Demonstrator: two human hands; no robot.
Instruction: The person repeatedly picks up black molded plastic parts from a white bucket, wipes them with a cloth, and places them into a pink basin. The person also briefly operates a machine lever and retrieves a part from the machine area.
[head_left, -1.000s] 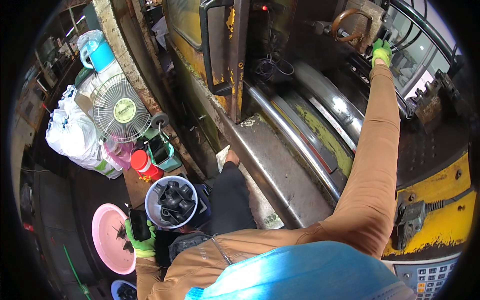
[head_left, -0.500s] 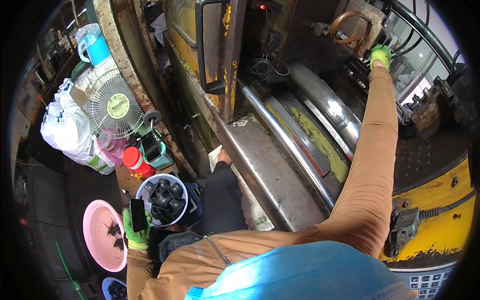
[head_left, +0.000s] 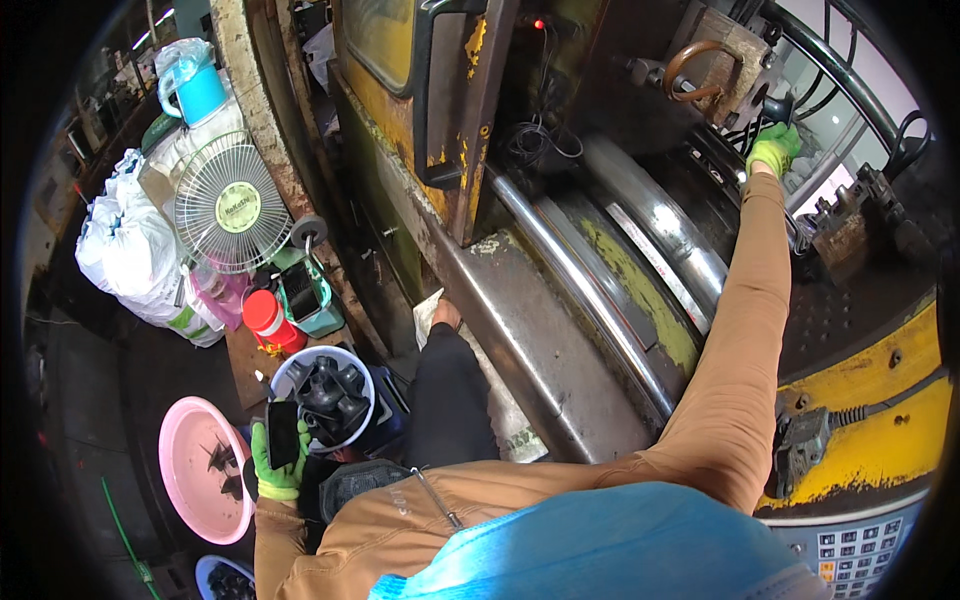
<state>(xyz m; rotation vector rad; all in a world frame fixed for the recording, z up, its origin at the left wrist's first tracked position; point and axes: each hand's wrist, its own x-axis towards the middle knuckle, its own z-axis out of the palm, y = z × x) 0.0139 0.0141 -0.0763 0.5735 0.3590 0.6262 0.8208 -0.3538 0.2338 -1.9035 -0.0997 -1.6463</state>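
Observation:
At the lower left, my left hand (head_left: 280, 472), in a green glove, is closed around a black piece (head_left: 284, 434) with a flat, roughly rectangular face. A bucket (head_left: 367, 418) with a white rim stands just beside that hand, holding several black moulded parts (head_left: 330, 395). My right arm stretches far into the machine at the upper right. There my right hand (head_left: 775, 150), also gloved in green, grips a black moulded part (head_left: 778, 110), whose lower side the fingers hide. The part is close to a metal block (head_left: 728, 62) with a curved brown hose.
A pink basin (head_left: 185, 470) with a few dark pieces lies left. Behind the bucket stand a fan (head_left: 235, 205), a red-lidded container (head_left: 268, 318) and white bags (head_left: 135, 255). Shiny guide bars (head_left: 580, 295) cross the machine below my right arm; a button panel (head_left: 855, 550) is lower right.
My right hand has drawn slightly back from the metal block, and a black moulded part now shows in it. My left hand still holds its black piece. The view has shifted slightly.

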